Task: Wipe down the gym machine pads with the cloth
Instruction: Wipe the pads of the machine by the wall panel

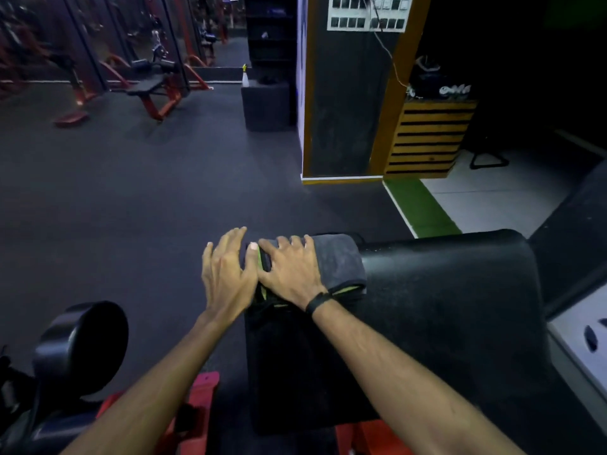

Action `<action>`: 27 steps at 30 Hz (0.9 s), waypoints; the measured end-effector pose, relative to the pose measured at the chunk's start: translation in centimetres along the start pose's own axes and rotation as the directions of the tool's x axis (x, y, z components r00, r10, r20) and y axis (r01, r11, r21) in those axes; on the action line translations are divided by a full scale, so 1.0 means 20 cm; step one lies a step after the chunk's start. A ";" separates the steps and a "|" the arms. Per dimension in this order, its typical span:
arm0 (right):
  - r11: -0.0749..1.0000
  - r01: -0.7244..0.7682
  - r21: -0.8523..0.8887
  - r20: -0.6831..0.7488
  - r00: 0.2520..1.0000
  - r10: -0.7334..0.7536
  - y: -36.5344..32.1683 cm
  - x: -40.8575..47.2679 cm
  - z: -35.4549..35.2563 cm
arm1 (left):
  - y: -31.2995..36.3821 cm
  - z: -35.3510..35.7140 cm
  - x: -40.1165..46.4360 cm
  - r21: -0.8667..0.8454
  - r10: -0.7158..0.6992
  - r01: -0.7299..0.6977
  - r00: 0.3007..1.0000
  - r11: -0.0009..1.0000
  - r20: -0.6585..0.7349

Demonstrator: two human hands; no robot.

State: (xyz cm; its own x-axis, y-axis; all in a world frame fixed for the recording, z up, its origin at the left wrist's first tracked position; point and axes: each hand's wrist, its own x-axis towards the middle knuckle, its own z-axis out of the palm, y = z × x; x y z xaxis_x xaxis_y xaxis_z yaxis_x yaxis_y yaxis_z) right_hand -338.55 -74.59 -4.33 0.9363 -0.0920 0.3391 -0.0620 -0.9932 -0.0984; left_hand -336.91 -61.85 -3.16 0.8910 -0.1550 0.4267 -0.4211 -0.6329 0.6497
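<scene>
Fingers (pixel 289 244) of the right hand (pixel 290 274) spread almost straight, pressing flat on the cloth (pixel 338 261); nothing gripped. Fingers of the left hand (pixel 226 274) also extended and slightly fanned, at the left edge of the cloth, thumb touching the folded edge with the green lining. Whether the left palm rests on the pad or hangs just past its edge, cannot tell.

Head view only. Grey cloth folded, lying on the far left end of the black pad (pixel 443 290), draped a little over the rounded top. Most of the pad to the right and toward the camera not covered by the cloth.

Possible trouble, as a judgement: cloth so close to the pad's end, so a push to the left could slide it off onto the floor (pixel 131 192). Flat hands without grip could also let the folds open or bunch up, leaving streaks of unwiped surface. Curved top of the pad could make the pressure uneven.

Around: black roller pad (pixel 82 339) at lower left, near the left forearm. Red frame parts (pixel 203 389) below. Spray bottle (pixel 244 75) far away on a dark box (pixel 266 106), well apart from the hands. Nothing standing between the hands and the remaining pad surface.
</scene>
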 end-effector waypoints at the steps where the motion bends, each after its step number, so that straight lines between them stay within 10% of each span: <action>1: 1.000 0.007 0.009 -0.050 0.999 -0.007 0.06 -0.02 0.00 | 0.03 0.05 0.01 0.028 0.059 -0.059 0.998 0.998 0.006; 17: 0.944 -0.323 -0.072 -0.207 0.930 0.303 1.04 -0.33 -0.21 | 0.56 0.54 0.06 0.113 0.472 -0.497 0.860 0.860 0.195; 27: 0.742 -0.670 0.007 -0.205 0.725 0.657 1.71 -0.55 -0.32 | 0.66 0.70 0.08 0.141 0.554 -0.626 0.756 0.767 0.348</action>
State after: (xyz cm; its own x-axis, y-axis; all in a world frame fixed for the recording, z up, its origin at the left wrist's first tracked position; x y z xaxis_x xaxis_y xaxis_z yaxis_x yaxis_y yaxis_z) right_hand -353.13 -108.04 -5.42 0.5674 -0.7339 0.3734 -0.6712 -0.6749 -0.3066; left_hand -338.65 -81.07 -2.74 0.4999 -0.7318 0.4632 -0.8570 -0.4951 0.1426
